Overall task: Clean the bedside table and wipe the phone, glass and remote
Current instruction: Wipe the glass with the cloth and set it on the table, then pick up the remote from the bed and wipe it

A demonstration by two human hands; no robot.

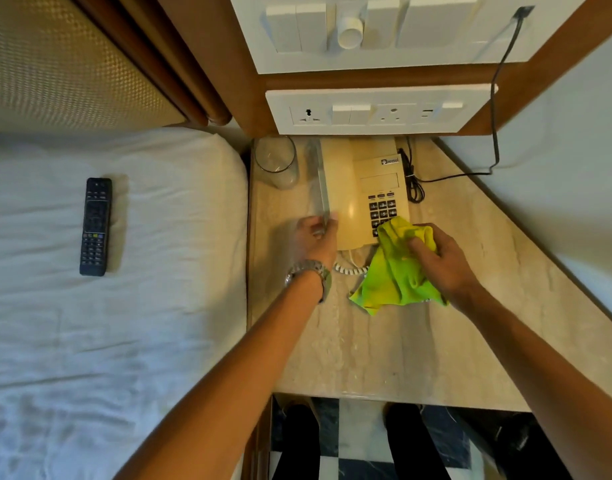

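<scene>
A beige desk phone (353, 188) stands at the back of the marble bedside table (384, 351). My left hand (315, 239) grips the near end of its handset (320, 181), which is blurred and sits along the phone's left side. My right hand (443, 258) is closed on a bunched yellow-green cloth (394, 275) that covers the near right corner of the keypad and hangs down onto the table. An empty clear glass (276, 161) stands at the table's back left corner. The black remote (95, 226) lies on the white bed (124, 306) to the left.
The coiled handset cord (349, 268) lies in front of the phone. A black cable (495, 133) runs from the wall to a bundle right of the phone. White switch and socket panels (377, 110) hang above the table. A padded headboard (55, 64) is at upper left.
</scene>
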